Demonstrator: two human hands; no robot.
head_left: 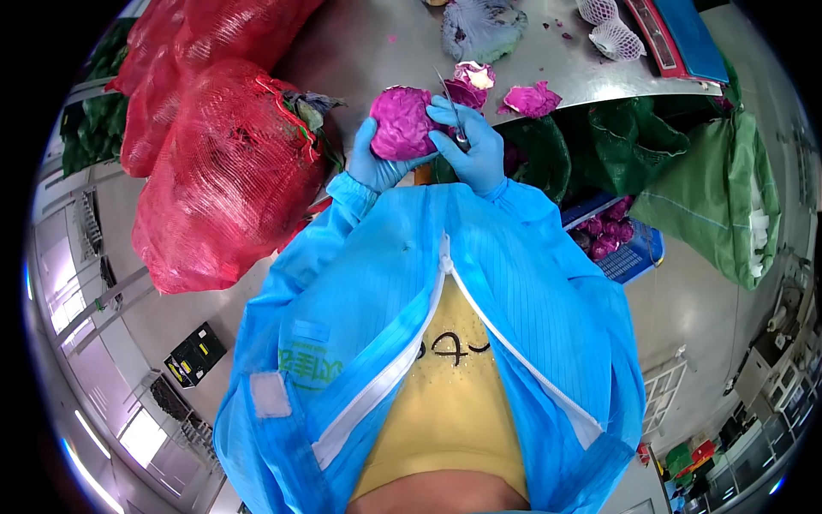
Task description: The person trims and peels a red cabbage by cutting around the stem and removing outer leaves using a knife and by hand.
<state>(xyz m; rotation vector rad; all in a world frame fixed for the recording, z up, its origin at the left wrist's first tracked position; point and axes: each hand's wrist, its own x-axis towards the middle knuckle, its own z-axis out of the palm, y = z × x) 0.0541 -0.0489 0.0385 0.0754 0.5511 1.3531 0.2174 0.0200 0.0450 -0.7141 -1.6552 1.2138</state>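
A purple cabbage rests in my left hand, whose blue-gloved fingers wrap round its left side and underside. My right hand, also in a blue glove, is closed on a small knife. The blade points up and away from me, just right of the cabbage. My right thumb reaches toward the cabbage's right side. Beyond the knife, a cut piece with a pale core and purple leaves lie on the metal table.
Red mesh sacks stand at the left. A greyish outer leaf, white foam nets and a blue and red box are on the table. Green sacks and a blue crate of purple cabbages sit at the right.
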